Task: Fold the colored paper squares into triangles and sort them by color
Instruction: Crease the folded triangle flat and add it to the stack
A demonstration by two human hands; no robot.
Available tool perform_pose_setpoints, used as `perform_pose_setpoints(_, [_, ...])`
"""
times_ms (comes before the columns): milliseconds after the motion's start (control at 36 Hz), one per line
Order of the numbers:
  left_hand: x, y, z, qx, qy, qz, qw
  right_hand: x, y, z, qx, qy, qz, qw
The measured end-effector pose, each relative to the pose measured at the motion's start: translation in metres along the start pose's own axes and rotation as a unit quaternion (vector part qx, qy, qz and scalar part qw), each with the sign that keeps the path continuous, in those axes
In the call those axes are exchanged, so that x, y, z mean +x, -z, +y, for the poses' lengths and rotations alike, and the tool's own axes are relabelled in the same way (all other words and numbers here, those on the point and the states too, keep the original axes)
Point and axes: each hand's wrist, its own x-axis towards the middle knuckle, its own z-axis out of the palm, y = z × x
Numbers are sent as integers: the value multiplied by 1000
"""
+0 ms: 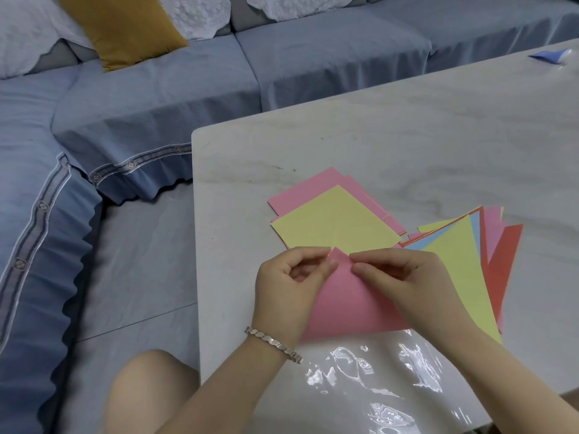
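Lying nearest, a crinkled clear plastic sleeve [391,380] catches glare at the table's near edge, and a bare knee [150,386] shows beside it. Just beyond, the pink paper [347,308] rests on the table [407,145], doubled over into a triangle with its point away from the person. The left hand [291,286], with a silver bracelet [272,344] on its wrist, and the right hand [404,280] each pinch that point between thumb and forefinger. Both wrists cover the paper's lower corners.

To the right lies a fan of sheets [504,255] in yellow, blue, pink and red, partly under the right forearm; the blue shows only as a sliver. Behind the hands, a flat yellow square [335,223] sits on a stack of pink squares [313,189], its near corner hidden by the fingers.

Farther off, a small blue object [551,54] lies at the table's far right, too blurred to identify. A blue sofa [313,57] with a mustard cushion [122,29] wraps round behind.
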Motion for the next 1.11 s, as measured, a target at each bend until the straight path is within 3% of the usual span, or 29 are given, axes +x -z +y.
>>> perform_pose_setpoints(111, [6, 8, 7, 71, 19, -99, 992, 8, 13, -10, -86, 31, -101, 991])
perform_pose_setpoints(222, [8, 10, 13, 187, 6, -166, 968, 20, 21, -14, -206, 67, -213, 953])
perform_pose_setpoints(278, [10, 10, 12, 166, 19, -139, 976, 26, 18, -13, -264, 122, -193, 937])
perform_pose_setpoints(333, [13, 8, 8, 91, 70, -92, 989, 28, 11, -7, -315, 218, -117, 916])
perform_pose_setpoints(389, [17, 7, -1, 20, 126, -47, 991, 27, 4, 2, -332, 244, -71, 908])
perform_pose_setpoints(472, [22, 4, -24, -14, 185, 10, 983, 22, -11, 17, -334, 237, -72, 909])
perform_pose_setpoints(667, [21, 8, -70, 154, 169, 31, 973, -2, -37, 63, -424, 179, -174, 870])
perform_pose_setpoints(917, [23, 11, -73, 195, 154, 19, 968, -30, -17, 86, -491, 95, -82, 862])
perform_pose_setpoints(1111, [23, 11, -74, 189, 153, 22, 970, -1, -18, 82, -554, 62, -86, 826])
